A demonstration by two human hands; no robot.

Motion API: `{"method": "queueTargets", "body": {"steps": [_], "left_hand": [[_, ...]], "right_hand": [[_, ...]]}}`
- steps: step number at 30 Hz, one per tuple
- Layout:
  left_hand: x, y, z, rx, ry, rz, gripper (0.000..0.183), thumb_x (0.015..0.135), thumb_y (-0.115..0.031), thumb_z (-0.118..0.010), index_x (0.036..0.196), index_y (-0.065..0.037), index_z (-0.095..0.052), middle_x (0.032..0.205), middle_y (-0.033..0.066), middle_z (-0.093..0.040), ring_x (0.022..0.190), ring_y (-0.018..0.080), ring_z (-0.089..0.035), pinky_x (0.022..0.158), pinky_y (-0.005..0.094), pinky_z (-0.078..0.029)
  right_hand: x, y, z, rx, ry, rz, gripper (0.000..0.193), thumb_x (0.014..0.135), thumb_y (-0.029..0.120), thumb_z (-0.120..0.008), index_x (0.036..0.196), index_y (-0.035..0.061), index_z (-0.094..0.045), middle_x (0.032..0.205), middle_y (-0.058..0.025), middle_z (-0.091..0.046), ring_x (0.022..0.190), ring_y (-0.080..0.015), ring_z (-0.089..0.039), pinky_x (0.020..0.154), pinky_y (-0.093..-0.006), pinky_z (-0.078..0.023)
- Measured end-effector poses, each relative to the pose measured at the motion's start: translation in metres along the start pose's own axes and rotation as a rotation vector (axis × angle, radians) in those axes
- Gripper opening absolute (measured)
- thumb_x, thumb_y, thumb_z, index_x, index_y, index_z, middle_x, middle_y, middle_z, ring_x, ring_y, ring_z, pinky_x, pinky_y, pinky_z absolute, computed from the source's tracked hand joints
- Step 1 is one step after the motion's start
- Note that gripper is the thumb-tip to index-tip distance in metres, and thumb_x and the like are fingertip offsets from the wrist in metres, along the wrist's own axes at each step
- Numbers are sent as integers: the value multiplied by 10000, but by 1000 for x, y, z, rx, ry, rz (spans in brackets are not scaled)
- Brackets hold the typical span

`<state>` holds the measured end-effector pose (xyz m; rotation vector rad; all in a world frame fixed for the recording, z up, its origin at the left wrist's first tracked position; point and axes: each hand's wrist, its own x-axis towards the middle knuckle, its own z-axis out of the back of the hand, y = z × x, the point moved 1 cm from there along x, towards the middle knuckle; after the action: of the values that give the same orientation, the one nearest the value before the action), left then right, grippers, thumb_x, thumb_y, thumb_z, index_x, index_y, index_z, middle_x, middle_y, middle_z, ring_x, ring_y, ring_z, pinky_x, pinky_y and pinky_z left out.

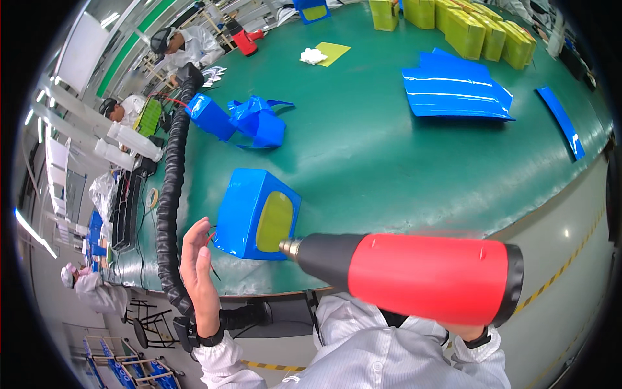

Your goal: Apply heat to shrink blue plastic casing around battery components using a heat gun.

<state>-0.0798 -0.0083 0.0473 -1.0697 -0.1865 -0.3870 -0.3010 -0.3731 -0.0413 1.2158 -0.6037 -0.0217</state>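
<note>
A red and black heat gun (427, 275) with a metal nozzle reaches across the front of the table. My right hand (463, 329) is under it at the handle, its fingers mostly hidden behind the body. The nozzle points left, at the lower right corner of a block-shaped pack (243, 211) in shiny blue wrap. A yellow-green end face shows through an opening in that wrap. Just left of the pack, my left hand (201, 272) is raised with its fingers extended, holding nothing. Thin red and black wires stick out between this hand and the pack.
Blue sheets (457, 87), a blue strip (560, 122) and crumpled blue wrap (259, 122) lie on the green table (350, 162). Yellow-green packs (463, 32) line the far right. A black ribbed hose (172, 194) runs along the left. Another heat gun (243, 39) stands far off, near co-workers.
</note>
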Motion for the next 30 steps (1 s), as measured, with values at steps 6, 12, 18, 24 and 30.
{"method": "queueTargets", "body": {"steps": [6,12,18,24,30], "left_hand": [[-8,7,13,-3,-152,-65,457,1059,-251,-416,1336,84,-555,1397,215,-566,1347,307,-518,1192,433,-344],[-11,8,17,-16,-184,-59,419,1023,-188,-406,1293,71,-595,1357,197,-601,1318,284,-542,1173,424,-358],[-13,8,11,-9,-168,-101,392,1030,-174,-434,1296,65,-594,1382,192,-583,1329,287,-536,1177,418,-349],[-11,5,9,18,-151,-128,384,1032,-163,-427,1297,63,-589,1385,189,-580,1333,288,-532,1170,417,-357],[-14,-4,-2,222,-84,-218,414,933,-128,-574,1317,25,-590,1405,197,-551,1322,316,-527,1154,434,-364]], "right_hand": [[-1,6,-5,-295,86,92,467,896,162,-805,1313,32,-641,1248,-126,-693,1154,-319,-663,1018,-400,-505],[2,8,-8,-358,97,103,487,873,148,-822,1310,30,-640,1217,-122,-700,1125,-322,-673,994,-409,-515],[1,9,-9,-397,100,114,509,850,133,-838,1306,28,-639,1187,-119,-708,1097,-325,-682,971,-419,-525],[2,12,-8,-458,107,134,531,827,119,-855,1303,26,-639,1156,-115,-715,1068,-327,-692,947,-428,-535],[7,18,-8,-671,137,179,554,804,105,-871,1300,24,-638,1126,-111,-723,1040,-330,-701,924,-438,-545]]}}
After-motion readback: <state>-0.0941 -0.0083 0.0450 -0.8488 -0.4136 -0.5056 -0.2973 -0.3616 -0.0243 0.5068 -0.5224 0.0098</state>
